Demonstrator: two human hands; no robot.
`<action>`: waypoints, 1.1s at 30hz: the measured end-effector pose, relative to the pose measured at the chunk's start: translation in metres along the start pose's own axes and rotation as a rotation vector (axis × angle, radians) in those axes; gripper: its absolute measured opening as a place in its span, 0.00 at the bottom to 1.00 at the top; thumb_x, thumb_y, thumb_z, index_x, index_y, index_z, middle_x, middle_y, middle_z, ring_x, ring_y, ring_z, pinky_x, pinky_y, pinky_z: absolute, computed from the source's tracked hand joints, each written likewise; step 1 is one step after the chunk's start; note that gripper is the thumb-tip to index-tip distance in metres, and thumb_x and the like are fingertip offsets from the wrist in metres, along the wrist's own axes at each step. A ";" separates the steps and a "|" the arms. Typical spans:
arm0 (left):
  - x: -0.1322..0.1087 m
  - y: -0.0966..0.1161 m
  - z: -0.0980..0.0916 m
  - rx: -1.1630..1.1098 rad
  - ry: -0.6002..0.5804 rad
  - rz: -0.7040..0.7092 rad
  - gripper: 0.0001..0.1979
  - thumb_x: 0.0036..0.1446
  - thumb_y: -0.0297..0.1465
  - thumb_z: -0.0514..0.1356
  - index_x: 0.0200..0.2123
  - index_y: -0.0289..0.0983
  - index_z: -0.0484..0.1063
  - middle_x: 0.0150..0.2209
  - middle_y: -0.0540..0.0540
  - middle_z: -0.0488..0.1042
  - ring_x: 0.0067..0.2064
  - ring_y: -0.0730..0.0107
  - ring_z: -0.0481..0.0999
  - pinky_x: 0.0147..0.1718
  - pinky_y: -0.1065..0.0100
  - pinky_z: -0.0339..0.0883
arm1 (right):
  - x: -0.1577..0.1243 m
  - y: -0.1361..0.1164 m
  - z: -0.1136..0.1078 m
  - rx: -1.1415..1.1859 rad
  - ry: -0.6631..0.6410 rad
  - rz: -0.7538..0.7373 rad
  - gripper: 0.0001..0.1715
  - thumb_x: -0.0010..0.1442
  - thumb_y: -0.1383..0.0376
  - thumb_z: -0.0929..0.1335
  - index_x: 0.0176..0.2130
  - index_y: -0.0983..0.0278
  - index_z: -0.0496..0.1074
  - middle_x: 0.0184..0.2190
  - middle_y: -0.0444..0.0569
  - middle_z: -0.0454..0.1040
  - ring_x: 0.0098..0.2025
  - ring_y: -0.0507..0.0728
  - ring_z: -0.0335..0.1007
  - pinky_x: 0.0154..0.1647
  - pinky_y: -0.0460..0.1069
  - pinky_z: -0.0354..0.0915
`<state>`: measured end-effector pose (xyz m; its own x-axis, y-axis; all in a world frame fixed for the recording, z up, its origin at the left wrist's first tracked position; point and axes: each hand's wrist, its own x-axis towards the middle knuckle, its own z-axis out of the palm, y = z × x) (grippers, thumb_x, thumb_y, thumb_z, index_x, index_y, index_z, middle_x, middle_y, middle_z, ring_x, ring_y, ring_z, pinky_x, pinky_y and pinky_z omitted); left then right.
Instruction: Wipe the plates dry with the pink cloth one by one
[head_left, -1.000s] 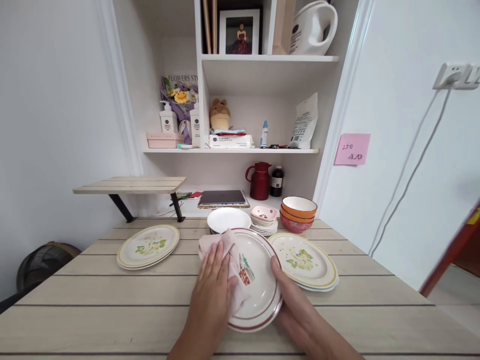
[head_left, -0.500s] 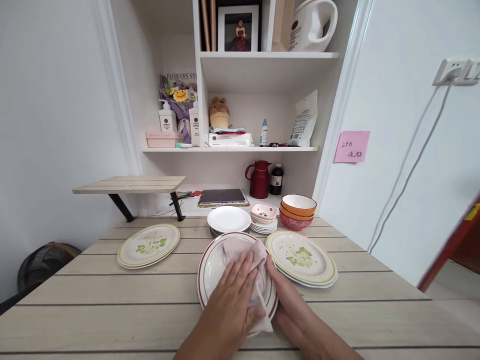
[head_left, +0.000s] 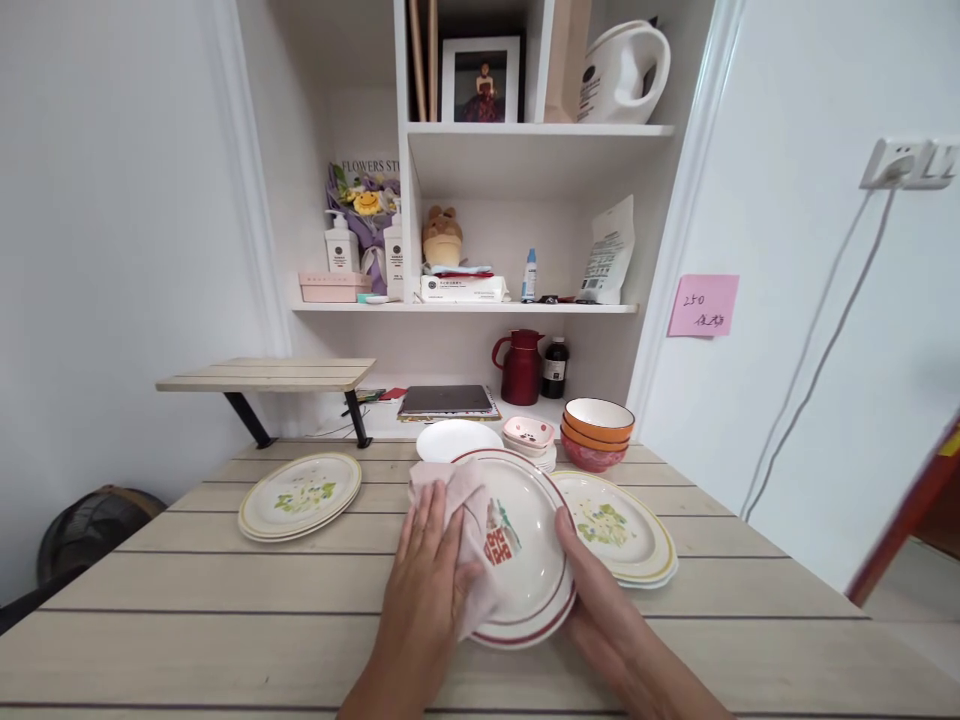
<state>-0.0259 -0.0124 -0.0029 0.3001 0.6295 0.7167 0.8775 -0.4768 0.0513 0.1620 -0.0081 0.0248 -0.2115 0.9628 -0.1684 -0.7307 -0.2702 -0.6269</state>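
A white plate [head_left: 531, 585] with dark red rim lines and a red and green motif is in front of me, tilted slightly. My right hand [head_left: 596, 600] grips its right edge, thumb on top and the other fingers hidden beneath. On the plate's left side lies a crumpled pale pink cloth [head_left: 474, 505]. My left hand [head_left: 426, 565] presses and holds this cloth against the rim, fingers extended over it. Below the front rim a second red line shows; I cannot tell whether another plate is underneath.
Yellow-rimmed floral plates stand stacked at left [head_left: 300, 497] and right [head_left: 626, 530]. Behind are a white plate [head_left: 457, 440], small pink dishes [head_left: 529, 432] and orange bowls [head_left: 598, 425]. Farther back stand a red jug [head_left: 520, 368], a laptop [head_left: 446, 400] and a low wooden shelf [head_left: 266, 374].
My left hand and the cloth have moved from the plate's middle to its left edge, uncovering the motif. The plate has shifted right and tilted. The camera view has moved slightly up.
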 end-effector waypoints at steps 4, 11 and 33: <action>-0.001 -0.007 -0.003 0.044 -0.010 -0.096 0.25 0.64 0.35 0.50 0.63 0.36 0.55 0.68 0.38 0.48 0.68 0.55 0.45 0.61 0.45 0.52 | -0.007 0.014 0.006 -0.058 -0.086 0.109 0.32 0.58 0.53 0.68 0.58 0.64 0.65 0.56 0.53 0.70 0.57 0.60 0.66 0.61 0.56 0.58; -0.001 -0.010 0.002 -0.034 -0.133 0.040 0.29 0.63 0.39 0.51 0.64 0.37 0.50 0.68 0.39 0.47 0.68 0.59 0.45 0.63 0.49 0.49 | -0.004 0.017 0.003 -0.108 -0.045 0.063 0.28 0.58 0.52 0.68 0.54 0.62 0.70 0.56 0.52 0.70 0.59 0.59 0.64 0.63 0.55 0.55; 0.007 0.015 -0.009 0.100 -0.098 0.316 0.21 0.63 0.36 0.52 0.60 0.42 0.60 0.65 0.47 0.56 0.66 0.62 0.54 0.63 0.50 0.50 | 0.006 -0.009 -0.004 0.073 0.002 -0.047 0.35 0.60 0.46 0.63 0.58 0.66 0.66 0.55 0.54 0.71 0.57 0.61 0.66 0.59 0.56 0.61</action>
<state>-0.0140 -0.0210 0.0089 0.5935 0.5184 0.6156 0.7661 -0.5984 -0.2347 0.1700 0.0000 0.0269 -0.1745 0.9744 -0.1421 -0.7852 -0.2247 -0.5770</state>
